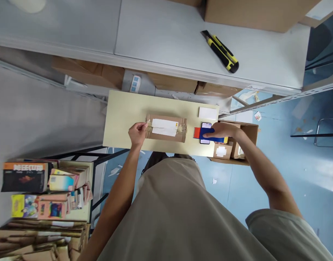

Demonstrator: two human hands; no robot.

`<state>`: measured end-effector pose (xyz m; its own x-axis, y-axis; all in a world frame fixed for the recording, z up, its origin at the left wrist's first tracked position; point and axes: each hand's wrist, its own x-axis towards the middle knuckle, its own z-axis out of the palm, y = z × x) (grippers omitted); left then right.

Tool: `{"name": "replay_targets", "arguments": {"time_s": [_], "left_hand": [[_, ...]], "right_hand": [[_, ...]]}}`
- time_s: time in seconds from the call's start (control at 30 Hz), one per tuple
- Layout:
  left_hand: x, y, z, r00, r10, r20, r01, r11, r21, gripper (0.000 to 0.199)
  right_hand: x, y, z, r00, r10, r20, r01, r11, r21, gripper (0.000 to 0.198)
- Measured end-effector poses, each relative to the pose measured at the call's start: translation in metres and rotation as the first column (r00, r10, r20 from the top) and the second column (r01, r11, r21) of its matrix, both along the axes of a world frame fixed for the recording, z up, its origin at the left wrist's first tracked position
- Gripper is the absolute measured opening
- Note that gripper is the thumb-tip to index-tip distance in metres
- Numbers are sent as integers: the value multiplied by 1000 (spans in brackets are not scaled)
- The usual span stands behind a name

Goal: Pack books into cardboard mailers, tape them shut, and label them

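The table (125, 112) bears one brown parcel (166, 127), one phone (206, 125).

No text can be read: pale letters (28, 167) on the black-and-orange box (24, 181) blur; the white label (165, 124) on the parcel (169, 138) is too small.

Bright, cool light overall. Table (123, 116) fairly evenly lit from left edge to right edge, soft shadows. Dimmer past its far edge, below the shelf (161, 36). White glare on blue floor (226, 203), well off the table's right edge. Dark soft shadow off the left edge. Wide-angle: shelf slightly bowed, frame edges stretched. Cardboard (44, 235) bottom left soft. Parcel (166, 139) print too small to read.
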<state>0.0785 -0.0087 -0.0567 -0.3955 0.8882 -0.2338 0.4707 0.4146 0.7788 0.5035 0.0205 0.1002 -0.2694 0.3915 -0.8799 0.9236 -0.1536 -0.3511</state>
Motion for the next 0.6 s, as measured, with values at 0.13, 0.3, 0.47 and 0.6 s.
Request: {"name": "replay_targets", "arguments": {"time_s": [0.13, 0.3, 0.47, 0.6], "left_hand": [[2, 2, 0, 999, 23, -34, -23, 1000, -4, 18], [4, 3, 1, 999, 32, -39, -32, 999, -15, 17], [2, 2, 0, 999, 29, -39, -30, 999, -20, 19], [0, 0, -4, 999, 37, 0, -37, 999, -10, 22]], "right_hand": [[-6, -5, -27, 995, 59, 79, -65, 995, 78, 72], [-20, -16, -44, 980, 75, 187, -109, 977, 181, 71], [-47, -29, -51, 968, 41, 246, -106, 961, 256, 61], [-64, -45, -52, 965, -36, 261, -55, 941, 335, 52]]}}
